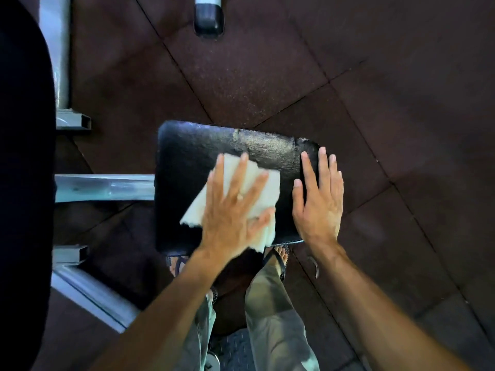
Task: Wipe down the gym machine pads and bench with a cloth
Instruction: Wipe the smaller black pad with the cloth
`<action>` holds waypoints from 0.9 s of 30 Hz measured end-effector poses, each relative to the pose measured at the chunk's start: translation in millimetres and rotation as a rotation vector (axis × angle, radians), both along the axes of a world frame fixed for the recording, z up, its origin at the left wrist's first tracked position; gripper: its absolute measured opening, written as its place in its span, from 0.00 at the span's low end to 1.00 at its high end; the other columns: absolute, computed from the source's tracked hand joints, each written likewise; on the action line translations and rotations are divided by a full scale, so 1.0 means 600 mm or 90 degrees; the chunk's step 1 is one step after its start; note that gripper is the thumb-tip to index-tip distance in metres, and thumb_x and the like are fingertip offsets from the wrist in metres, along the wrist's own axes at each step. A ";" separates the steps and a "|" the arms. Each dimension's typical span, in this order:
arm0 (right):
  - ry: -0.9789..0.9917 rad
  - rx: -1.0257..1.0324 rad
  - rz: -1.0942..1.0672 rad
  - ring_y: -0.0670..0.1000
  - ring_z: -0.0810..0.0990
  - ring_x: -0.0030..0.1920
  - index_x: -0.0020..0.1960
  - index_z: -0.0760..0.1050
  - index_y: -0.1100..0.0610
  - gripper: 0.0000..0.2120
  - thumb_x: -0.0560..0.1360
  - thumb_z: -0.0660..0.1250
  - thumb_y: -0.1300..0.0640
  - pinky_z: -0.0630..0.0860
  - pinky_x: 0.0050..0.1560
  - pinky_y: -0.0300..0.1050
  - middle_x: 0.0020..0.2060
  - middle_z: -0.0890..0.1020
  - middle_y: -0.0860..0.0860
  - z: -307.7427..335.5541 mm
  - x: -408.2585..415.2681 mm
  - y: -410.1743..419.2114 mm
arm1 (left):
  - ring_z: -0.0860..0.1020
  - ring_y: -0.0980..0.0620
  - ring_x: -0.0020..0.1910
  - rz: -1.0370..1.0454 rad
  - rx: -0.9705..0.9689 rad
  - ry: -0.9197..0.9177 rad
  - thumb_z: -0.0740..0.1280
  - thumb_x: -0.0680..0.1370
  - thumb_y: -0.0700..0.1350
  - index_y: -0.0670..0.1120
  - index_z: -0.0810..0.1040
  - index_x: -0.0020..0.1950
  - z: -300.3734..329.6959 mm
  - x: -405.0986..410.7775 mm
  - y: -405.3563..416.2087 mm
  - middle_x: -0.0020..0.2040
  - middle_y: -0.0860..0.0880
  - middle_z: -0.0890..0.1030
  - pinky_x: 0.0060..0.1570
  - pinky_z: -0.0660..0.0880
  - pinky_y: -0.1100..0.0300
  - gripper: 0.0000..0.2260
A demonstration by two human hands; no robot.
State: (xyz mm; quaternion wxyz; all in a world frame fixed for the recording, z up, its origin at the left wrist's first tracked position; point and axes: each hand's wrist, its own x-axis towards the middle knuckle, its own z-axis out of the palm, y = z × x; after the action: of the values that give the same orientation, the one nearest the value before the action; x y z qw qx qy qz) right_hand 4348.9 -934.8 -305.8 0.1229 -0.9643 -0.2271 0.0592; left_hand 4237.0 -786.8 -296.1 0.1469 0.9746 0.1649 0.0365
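A black padded seat (187,156) of the gym machine lies below me, its vinyl worn and cracked along the far edge. A white folded cloth (263,187) rests on the middle of the pad. My left hand (233,210) presses flat on the cloth with fingers spread. My right hand (318,199) lies flat on the pad's right edge, fingers together, holding nothing. A larger black pad (24,156) fills the left edge of the view.
Grey metal frame tubes (104,187) run from the left pad to the seat, with more tubing at lower left (91,293). A rubber-capped post foot (209,20) stands at the top. Dark rubber floor tiles (375,103) surround the machine. My sandalled feet are under the seat's near edge.
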 end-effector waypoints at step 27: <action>0.153 0.228 -0.109 0.53 0.47 0.81 0.79 0.59 0.49 0.26 0.83 0.56 0.44 0.49 0.80 0.57 0.81 0.53 0.52 0.074 -0.090 0.085 | 0.52 0.42 0.81 0.131 -0.044 0.069 0.52 0.84 0.57 0.54 0.60 0.79 0.000 -0.054 0.099 0.82 0.44 0.54 0.77 0.56 0.39 0.24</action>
State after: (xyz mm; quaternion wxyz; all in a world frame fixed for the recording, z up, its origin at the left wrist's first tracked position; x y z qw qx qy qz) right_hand 4294.9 -883.8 -261.4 0.3229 -0.9288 -0.1352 0.1216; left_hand 4204.6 -727.2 -296.1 0.1671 0.9474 0.2731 -0.0071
